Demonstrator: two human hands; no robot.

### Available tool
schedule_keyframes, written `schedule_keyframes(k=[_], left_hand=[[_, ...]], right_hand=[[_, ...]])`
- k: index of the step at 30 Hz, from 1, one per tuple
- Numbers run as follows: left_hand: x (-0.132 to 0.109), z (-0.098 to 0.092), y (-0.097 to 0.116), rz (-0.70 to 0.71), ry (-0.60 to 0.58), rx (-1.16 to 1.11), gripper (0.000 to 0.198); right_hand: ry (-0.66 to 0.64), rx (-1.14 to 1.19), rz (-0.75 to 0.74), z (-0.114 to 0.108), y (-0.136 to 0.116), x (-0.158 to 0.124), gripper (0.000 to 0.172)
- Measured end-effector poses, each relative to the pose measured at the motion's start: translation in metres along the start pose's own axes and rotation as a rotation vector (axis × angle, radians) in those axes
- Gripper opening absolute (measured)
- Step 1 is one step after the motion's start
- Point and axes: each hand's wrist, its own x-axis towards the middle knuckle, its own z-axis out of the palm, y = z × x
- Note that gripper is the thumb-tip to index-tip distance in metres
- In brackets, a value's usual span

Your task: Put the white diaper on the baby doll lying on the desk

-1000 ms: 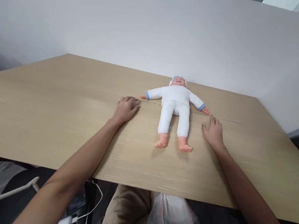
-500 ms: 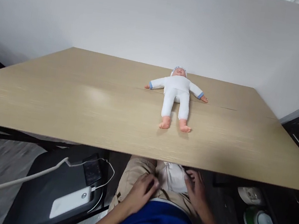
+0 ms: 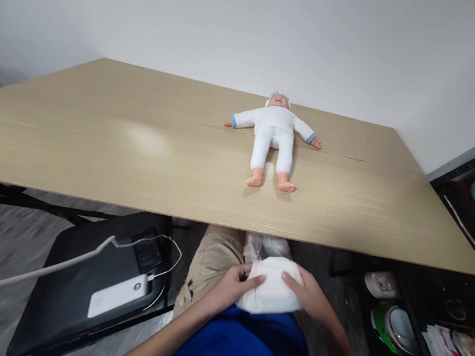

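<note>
A baby doll (image 3: 273,137) in a white suit and cap lies on its back at the far middle of a light wooden table (image 3: 134,149), arms spread. Below the table's near edge, over my lap, my left hand (image 3: 232,284) and my right hand (image 3: 308,294) grip a folded white padded bundle (image 3: 270,288) from its two sides, fingers curled onto it. A clear plastic bag (image 3: 265,245) lies just beyond the bundle on my beige trousers.
To the left under the table a black chair seat (image 3: 69,272) carries a white power bank (image 3: 116,302) and a dark phone (image 3: 146,255) joined by a cable. On the right, dark shelving (image 3: 464,286) holds bowls and cloths. A white wall stands behind the table.
Both hands left the tabletop beside the doll, dropped to my lap, and now hold the white bundle lifted from the bag. My view tilted downward.
</note>
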Motion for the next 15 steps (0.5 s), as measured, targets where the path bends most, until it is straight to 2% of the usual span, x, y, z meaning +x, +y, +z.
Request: schedule_keyframes(k=[4,7,9,11,13,15], left_hand=[[-0.076,0.011,0.054,0.209,0.047,0.203,0.047],[-0.102,0.014,0.091,0.457,0.133,0.352,0.043],[-0.101,0.012,0.109,0.599,0.225,0.420,0.044],[-0.090,0.008,0.120,0.675,0.319,0.437,0.047],[-0.072,0.002,0.124,0.693,0.387,0.405,0.049],[-0.052,-0.005,0.120,0.639,0.411,0.342,0.045]], right_hand=[[0.023,-0.164,-0.237,0.002,-0.057,-0.071,0.043],[0.201,-0.288,-0.544,0.007,-0.102,-0.091,0.030],[0.246,-0.343,-0.715,0.011,-0.128,-0.085,0.017],[0.287,-0.369,-0.817,0.016,-0.146,-0.068,0.015],[0.358,-0.376,-0.855,0.021,-0.152,-0.044,0.012],[0.387,-0.380,-0.826,0.024,-0.145,-0.019,0.016]])
